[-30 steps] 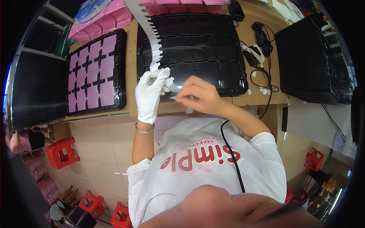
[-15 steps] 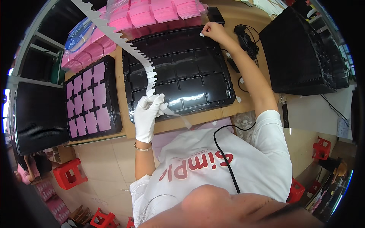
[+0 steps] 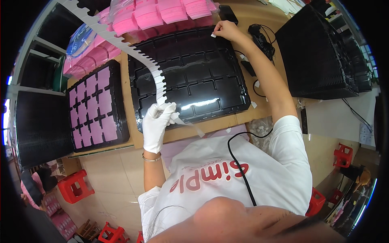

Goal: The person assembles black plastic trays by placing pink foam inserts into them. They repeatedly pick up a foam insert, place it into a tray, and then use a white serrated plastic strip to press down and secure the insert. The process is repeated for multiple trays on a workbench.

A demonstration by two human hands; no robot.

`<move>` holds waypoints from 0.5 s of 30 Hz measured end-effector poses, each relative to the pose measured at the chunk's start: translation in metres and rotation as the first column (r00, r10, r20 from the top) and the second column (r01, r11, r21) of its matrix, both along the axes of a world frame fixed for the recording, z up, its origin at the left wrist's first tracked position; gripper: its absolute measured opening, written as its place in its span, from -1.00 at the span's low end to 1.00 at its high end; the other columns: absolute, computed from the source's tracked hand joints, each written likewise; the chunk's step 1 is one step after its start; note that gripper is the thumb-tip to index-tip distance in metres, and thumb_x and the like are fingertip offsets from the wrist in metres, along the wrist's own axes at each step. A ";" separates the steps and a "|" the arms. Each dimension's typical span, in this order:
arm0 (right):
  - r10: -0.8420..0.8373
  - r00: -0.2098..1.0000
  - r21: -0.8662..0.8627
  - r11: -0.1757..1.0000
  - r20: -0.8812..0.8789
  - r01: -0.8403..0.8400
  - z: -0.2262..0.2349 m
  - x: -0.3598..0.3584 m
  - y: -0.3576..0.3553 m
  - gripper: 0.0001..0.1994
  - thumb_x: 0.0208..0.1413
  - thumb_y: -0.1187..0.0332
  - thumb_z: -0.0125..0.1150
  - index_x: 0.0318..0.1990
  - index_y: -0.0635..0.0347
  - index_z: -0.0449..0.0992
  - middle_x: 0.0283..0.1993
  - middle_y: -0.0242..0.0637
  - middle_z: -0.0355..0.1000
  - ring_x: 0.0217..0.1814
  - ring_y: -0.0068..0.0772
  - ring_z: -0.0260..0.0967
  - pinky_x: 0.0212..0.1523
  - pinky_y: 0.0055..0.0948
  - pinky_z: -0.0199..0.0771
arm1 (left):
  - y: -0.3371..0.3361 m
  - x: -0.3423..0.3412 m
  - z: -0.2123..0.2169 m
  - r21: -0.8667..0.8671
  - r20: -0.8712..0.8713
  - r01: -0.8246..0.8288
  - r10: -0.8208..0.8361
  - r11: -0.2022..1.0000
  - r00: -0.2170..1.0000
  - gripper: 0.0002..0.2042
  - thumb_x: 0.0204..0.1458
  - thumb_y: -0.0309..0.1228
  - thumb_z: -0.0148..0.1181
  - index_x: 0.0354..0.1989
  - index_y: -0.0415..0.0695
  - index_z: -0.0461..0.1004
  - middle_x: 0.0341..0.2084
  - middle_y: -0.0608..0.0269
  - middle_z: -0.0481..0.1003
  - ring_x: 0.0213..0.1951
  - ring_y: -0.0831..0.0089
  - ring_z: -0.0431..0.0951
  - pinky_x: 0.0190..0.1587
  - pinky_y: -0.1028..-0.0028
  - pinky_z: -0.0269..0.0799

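Observation:
My left hand (image 3: 156, 123), in a white glove, pinches a long white paper strip (image 3: 157, 77) with a row of notches along one edge. The strip curves up and away to the far left, and a short translucent tail (image 3: 192, 126) hangs from my fingers. Under the strip lies a black plastic tray (image 3: 184, 67) with moulded compartments, partly covered by it. My bare right hand (image 3: 227, 31) reaches to the tray's far right corner. Between its thumb and fingertips is a small white label (image 3: 213, 35).
Left of the tray, a black tray holds pink sheets (image 3: 93, 107). Behind are bagged pink stacks (image 3: 152, 16). A tall black tray stack (image 3: 314, 56) stands right, near a black cable bundle (image 3: 262, 42). Red stools (image 3: 75, 186) and a person (image 3: 34, 184) are beyond the table.
The far part of the paper strip has swung slightly left. Both hands keep nearly the same places and grips. The person at the lower left has shifted.

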State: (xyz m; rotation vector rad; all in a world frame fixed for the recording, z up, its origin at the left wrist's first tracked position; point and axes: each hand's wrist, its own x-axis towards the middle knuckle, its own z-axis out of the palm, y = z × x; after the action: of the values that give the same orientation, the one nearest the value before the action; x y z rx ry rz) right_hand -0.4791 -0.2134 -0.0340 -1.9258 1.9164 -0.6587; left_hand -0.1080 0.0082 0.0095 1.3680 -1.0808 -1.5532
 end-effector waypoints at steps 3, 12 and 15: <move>-0.012 1.000 0.076 0.997 -0.007 0.012 0.001 -0.005 -0.007 -0.76 -0.21 0.21 0.41 -0.45 0.17 0.61 -0.44 -0.19 0.55 -0.36 -0.28 0.52 -0.26 -0.36 0.49 | -0.001 0.000 0.001 0.021 0.003 0.029 -0.029 0.999 1.000 -0.86 0.07 -0.42 0.30 -0.31 -0.20 0.50 -0.42 0.30 0.58 -0.44 0.64 0.57 -0.47 0.71 0.31; 0.004 0.996 0.013 1.000 -0.085 -0.003 0.000 -0.002 -0.007 -0.74 -0.22 0.19 0.41 -0.45 0.19 0.61 -0.41 -0.14 0.56 -0.32 -0.22 0.54 -0.21 -0.31 0.51 | 0.000 0.001 0.000 0.025 -0.011 0.040 -0.040 0.999 0.999 -0.87 0.07 -0.42 0.30 -0.32 -0.20 0.49 -0.42 0.29 0.58 -0.43 0.64 0.57 -0.45 0.70 0.33; 0.013 0.996 0.013 1.000 -0.090 -0.012 0.000 -0.004 -0.006 -0.74 -0.21 0.19 0.40 -0.45 0.19 0.61 -0.40 -0.13 0.56 -0.31 -0.21 0.54 -0.21 -0.31 0.51 | 0.001 -0.002 -0.002 0.000 -0.004 0.017 -0.017 1.000 1.000 -0.88 0.07 -0.40 0.29 -0.35 -0.15 0.50 -0.53 0.33 0.56 -0.55 0.71 0.45 -0.50 0.71 0.25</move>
State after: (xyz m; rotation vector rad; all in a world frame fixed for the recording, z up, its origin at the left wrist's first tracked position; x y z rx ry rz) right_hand -0.4828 -0.2193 -0.0335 -1.9891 1.9556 -0.5643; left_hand -0.1096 0.0091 0.0072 1.3580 -1.0925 -1.5677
